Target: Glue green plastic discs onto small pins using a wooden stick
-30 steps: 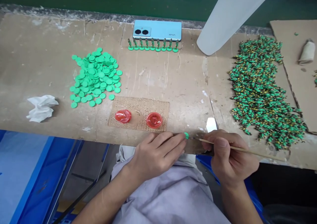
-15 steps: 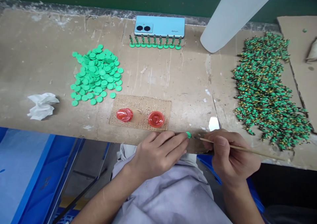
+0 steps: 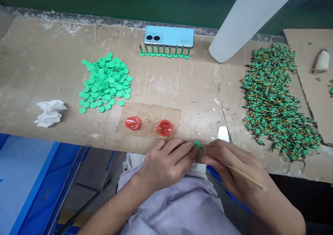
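Observation:
At the table's front edge, my left hand (image 3: 169,158) lies with its fingers together, the fingertips holding a small green disc (image 3: 197,144). My right hand (image 3: 234,169) is closed around a slim wooden-handled paintbrush (image 3: 247,176). Its dark tip points left and meets or nearly meets the disc; the fingers partly hide it. Just beyond my left hand, a red plastic cup (image 3: 164,128) and a second red piece (image 3: 133,123) sit on a speckled brown board (image 3: 149,107).
A pile of green discs (image 3: 104,82) lies left, near a crumpled tissue (image 3: 50,113). Several small figures (image 3: 163,50) stand on green bases before a blue phone (image 3: 169,36). A pale column (image 3: 241,23) rises behind; a heap of green-and-black figures (image 3: 275,99) covers the right.
My right hand has turned over and moved slightly left, swinging the brush handle downward and bringing the tip to the disc. My left hand stays in place. The view has shifted slightly.

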A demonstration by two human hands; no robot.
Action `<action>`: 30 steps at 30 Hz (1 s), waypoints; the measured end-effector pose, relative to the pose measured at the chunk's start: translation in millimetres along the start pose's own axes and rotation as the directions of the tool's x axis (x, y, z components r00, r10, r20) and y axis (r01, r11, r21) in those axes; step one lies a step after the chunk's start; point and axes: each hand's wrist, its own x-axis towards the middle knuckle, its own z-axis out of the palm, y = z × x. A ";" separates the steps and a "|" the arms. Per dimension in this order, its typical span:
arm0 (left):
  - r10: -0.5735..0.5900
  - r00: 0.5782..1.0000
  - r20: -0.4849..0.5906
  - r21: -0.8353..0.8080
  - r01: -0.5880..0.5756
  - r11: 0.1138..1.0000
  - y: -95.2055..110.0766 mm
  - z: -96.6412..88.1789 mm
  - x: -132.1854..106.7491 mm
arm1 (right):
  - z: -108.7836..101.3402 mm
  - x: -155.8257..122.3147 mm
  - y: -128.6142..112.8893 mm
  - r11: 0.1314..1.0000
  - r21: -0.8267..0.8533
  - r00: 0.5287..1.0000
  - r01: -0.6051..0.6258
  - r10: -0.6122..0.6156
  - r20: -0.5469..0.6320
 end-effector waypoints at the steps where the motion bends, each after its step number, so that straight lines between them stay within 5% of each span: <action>1: -0.001 1.000 -0.001 0.000 0.001 1.000 0.2 0.0 0.1 | -1.0 0.4 0.3 1.000 -0.002 1.000 -0.002 0.002 0.005; 5: -0.003 1.000 0.007 -0.001 0.003 1.000 0.3 -0.4 0.2 | -0.3 -11.0 9.1 0.999 0.004 0.996 0.046 -0.045 -0.076; 8: -0.001 1.000 0.006 -0.005 0.001 1.000 0.0 -0.3 0.3 | 4.6 -26.2 17.1 0.995 0.093 0.968 0.047 -0.022 -0.248; 13: -0.002 1.000 -0.013 0.008 0.002 1.000 -0.3 1.2 -0.4 | 21.9 -32.8 24.5 0.973 0.224 0.777 0.056 0.098 -0.622; 20: 0.004 1.000 -0.019 0.035 -0.003 0.999 -0.5 1.4 -1.5 | 32.7 -19.9 23.0 0.935 0.349 0.737 0.059 0.195 -0.647; 25: 0.007 1.000 -0.019 0.044 -0.006 0.999 -0.8 2.0 -2.5 | 28.6 -0.4 8.1 0.935 0.349 0.649 0.062 0.228 -0.725; 27: 0.015 1.000 -0.022 0.047 -0.014 0.999 -1.0 3.3 -3.7 | 28.0 9.5 2.5 0.925 0.375 0.655 0.056 0.250 -0.713; 30: 0.023 0.999 -0.046 0.053 -0.021 0.998 -0.9 5.4 -5.2 | 28.9 25.1 -1.5 0.903 0.414 0.756 0.112 0.193 -0.626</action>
